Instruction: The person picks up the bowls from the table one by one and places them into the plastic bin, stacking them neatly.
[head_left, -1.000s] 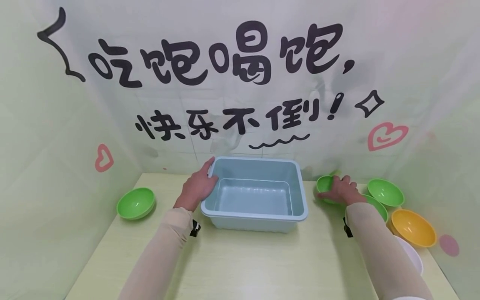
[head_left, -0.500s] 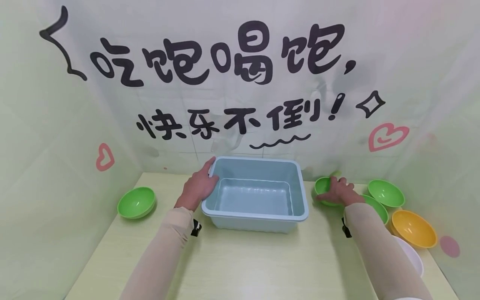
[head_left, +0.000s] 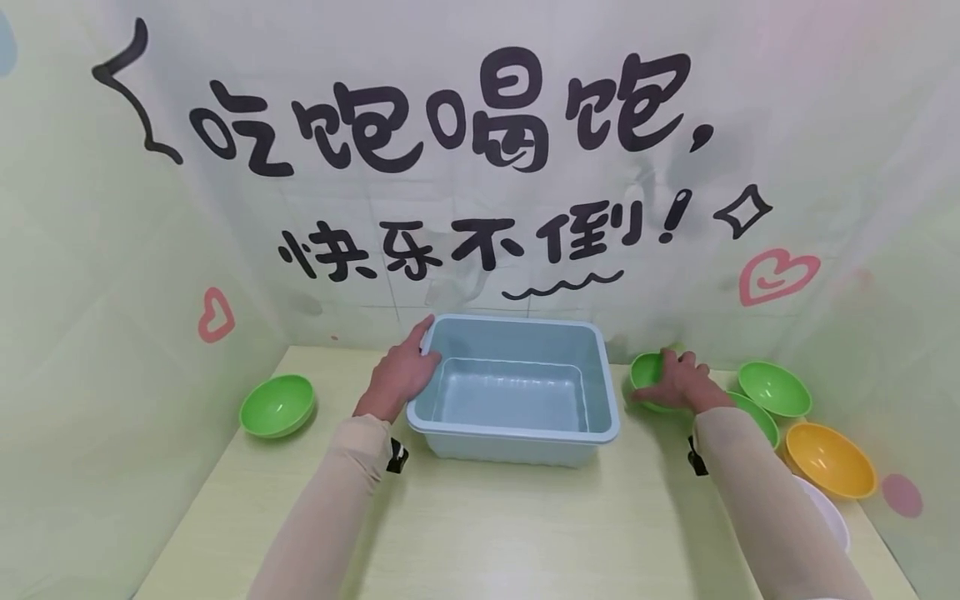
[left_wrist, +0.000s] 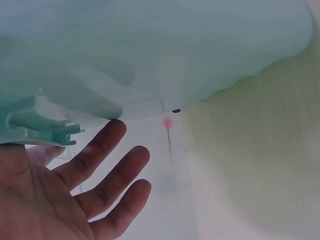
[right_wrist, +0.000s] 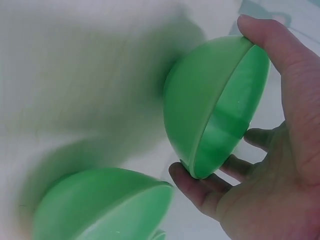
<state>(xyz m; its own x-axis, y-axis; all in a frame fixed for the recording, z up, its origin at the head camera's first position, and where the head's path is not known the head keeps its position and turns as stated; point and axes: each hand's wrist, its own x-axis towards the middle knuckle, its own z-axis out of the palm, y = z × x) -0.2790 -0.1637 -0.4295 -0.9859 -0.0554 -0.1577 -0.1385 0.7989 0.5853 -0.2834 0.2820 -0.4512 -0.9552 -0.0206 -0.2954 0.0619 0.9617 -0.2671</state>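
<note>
On the desk [head_left: 480,533], I saw a blue tub [head_left: 517,452], the left hand [head_left: 399,375] holding its left rim, thumb inside. Right of the tub, the right hand's [head_left: 684,385] fingers grasped a green bowl [head_left: 645,372], near another green bowl [head_left: 759,421].

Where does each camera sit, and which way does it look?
Head: on the person's head, forward and down at the tub; left hand, right hand and sleeves show.
Left wrist: on that wrist, facing the tub's outside; left hand only.
Right wrist: on that wrist, facing the held green bowl; right hand only.
Shared: head and right wrist both show that bowl.
</note>
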